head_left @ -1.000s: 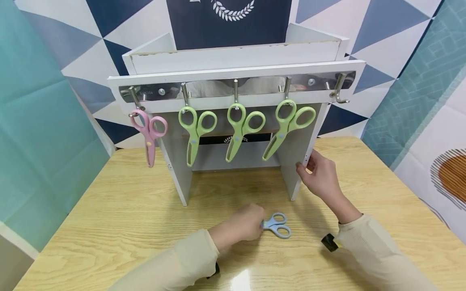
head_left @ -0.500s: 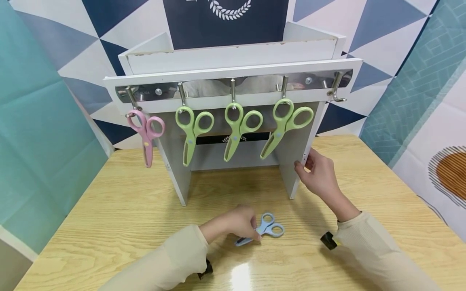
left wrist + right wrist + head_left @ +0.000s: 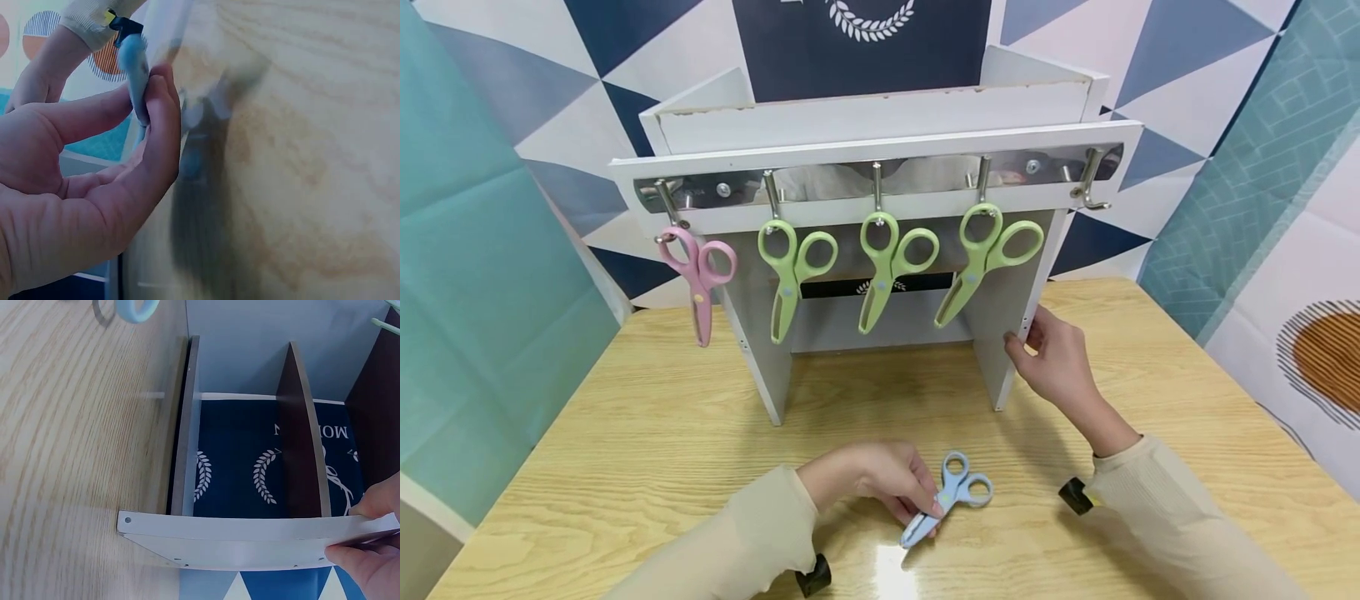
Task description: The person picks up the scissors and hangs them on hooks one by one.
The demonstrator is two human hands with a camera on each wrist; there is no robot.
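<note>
Near the front of the table, my left hand (image 3: 883,479) pinches a pair of light blue scissors (image 3: 951,490) by the blades, handles pointing away to the right. In the left wrist view the scissors (image 3: 132,65) appear edge-on between thumb and fingers, lifted off the wood. My right hand (image 3: 1058,358) grips the front edge of the white rack's right side panel (image 3: 996,342), thumb on the inner face. Across the rack's front runs a hook rail (image 3: 835,183). Pink scissors (image 3: 700,271) hang at its left end, then three green scissors (image 3: 883,267). The rightmost hook (image 3: 1092,179) bears nothing.
The white rack (image 3: 880,125) stands on the wood-grain table (image 3: 625,467) against a patterned backdrop (image 3: 550,100). Its shelf boards (image 3: 306,425) show in the right wrist view. A teal cloth (image 3: 482,208) hangs on the left.
My left hand has drawn the blue scissors toward me and raised them, turning their blades toward the table's front edge. The right hand keeps its grip on the panel.
</note>
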